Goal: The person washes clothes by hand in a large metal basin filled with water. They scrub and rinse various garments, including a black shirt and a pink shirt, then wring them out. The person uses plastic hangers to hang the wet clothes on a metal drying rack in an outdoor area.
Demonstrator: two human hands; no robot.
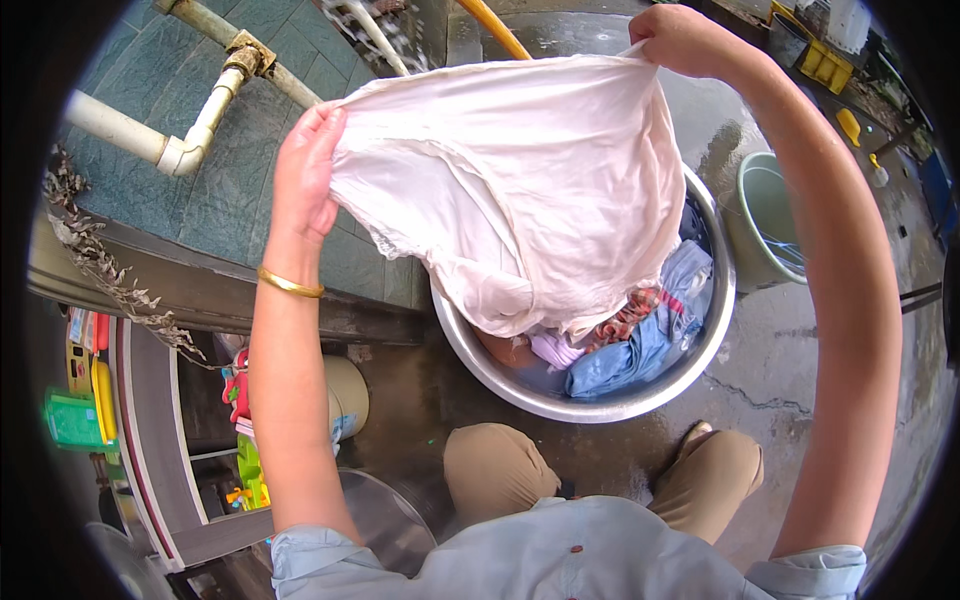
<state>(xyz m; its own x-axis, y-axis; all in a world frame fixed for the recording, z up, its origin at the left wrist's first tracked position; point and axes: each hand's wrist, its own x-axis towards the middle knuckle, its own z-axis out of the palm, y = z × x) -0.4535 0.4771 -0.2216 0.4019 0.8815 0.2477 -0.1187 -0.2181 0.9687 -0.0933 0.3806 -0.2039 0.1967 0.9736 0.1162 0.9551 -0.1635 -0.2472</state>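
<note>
A wet white cloth garment (517, 165) with a lacy edge hangs stretched between my two hands. My left hand (309, 169), with a gold bangle on the wrist, pinches its left side. At the upper right, my right hand (679, 41) grips the opposite top corner. Beneath the garment, a round metal basin (600, 410) rests on the wet floor, partly covered by it. Blue wet clothes (626, 364), a lilac cloth (555, 349) and a red patterned cloth (621, 322) lie in the basin's water.
A pale green bucket (754, 225) stands right of the basin. White plastic pipes (120, 127) run over green tiles at the upper left. A yellow pole (495, 28) rises behind the garment. Dried leaves (112, 262) and colourful plastic toys (251, 465) are at the left, near a beige bin (346, 397).
</note>
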